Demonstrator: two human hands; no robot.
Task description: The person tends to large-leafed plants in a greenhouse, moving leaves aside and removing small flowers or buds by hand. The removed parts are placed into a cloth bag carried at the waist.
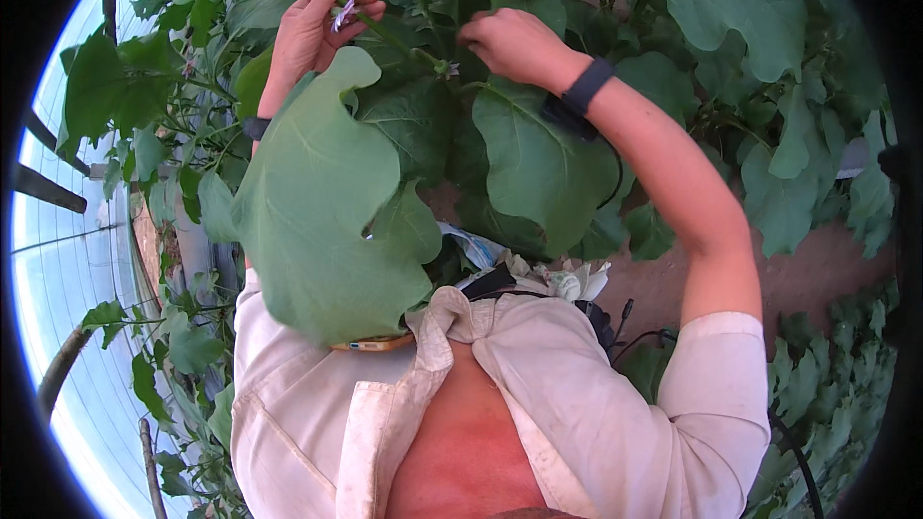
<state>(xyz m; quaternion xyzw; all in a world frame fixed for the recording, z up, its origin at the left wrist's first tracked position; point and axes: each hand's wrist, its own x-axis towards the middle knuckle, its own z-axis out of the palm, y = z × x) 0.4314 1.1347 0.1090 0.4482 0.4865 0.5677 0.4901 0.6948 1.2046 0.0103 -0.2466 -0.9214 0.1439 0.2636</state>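
Note:
My left hand (317, 29) is raised among eggplant leaves, its fingers around a green stem beside a purple eggplant flower (345, 13). Lower on that stem sits a second small flower (451, 70), between my two hands. My right hand (508, 40) is bent inward to the right of it, fingertips blurred and partly hidden against the foliage; whether they hold anything does not show. A large eggplant leaf (324, 202) covers much of my left forearm. Another broad leaf (537, 158) hangs below my right wrist, which wears a dark band (588, 85).
Eggplant foliage surrounds both arms, with a big leaf (721, 0) at the upper right. Brown soil (822, 267) shows to the right. Crumpled pale material (577, 281) lies by my waist, near black cables. On the left are greenhouse film (79, 259) and dark poles (50, 189).

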